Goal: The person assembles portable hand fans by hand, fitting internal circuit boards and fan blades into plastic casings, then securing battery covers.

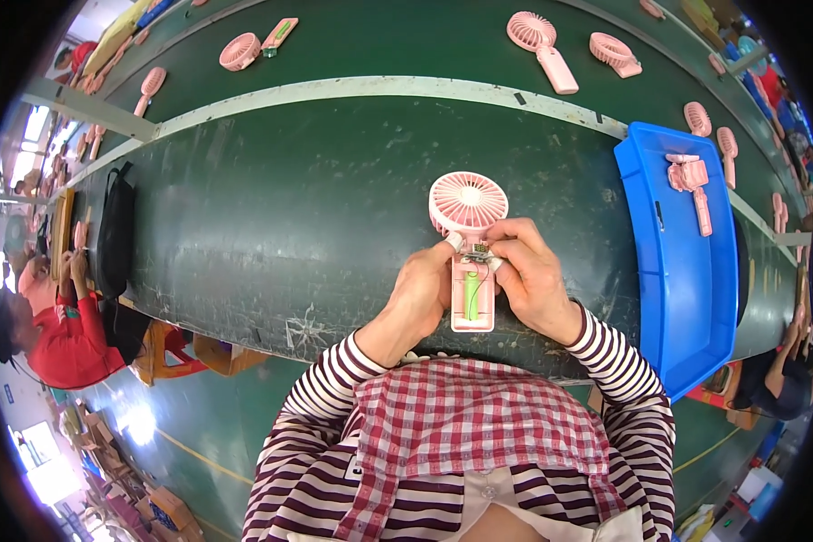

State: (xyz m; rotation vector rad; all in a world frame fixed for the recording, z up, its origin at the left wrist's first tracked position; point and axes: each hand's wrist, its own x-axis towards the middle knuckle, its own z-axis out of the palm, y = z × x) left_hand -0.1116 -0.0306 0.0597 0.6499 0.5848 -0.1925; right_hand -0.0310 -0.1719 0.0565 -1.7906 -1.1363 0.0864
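The left hand (422, 285) holds a pink fan (469, 197), and the right hand (528, 278) pinches a little board (480, 252) at its open handle (472, 325), near the edge of the green surface (244, 217), left of a big blue bin (691, 298).

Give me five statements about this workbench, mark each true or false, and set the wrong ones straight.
1. The left hand and right hand are both at the pink fan. True.
2. The fan's handle is closed up. False: it is open, showing a green battery.
3. The blue tray is on the person's right. True.
4. The black bag lies in the tray. False: it is on the left side; the tray holds pink parts.
5. The person wears a checked apron over striped sleeves. True.
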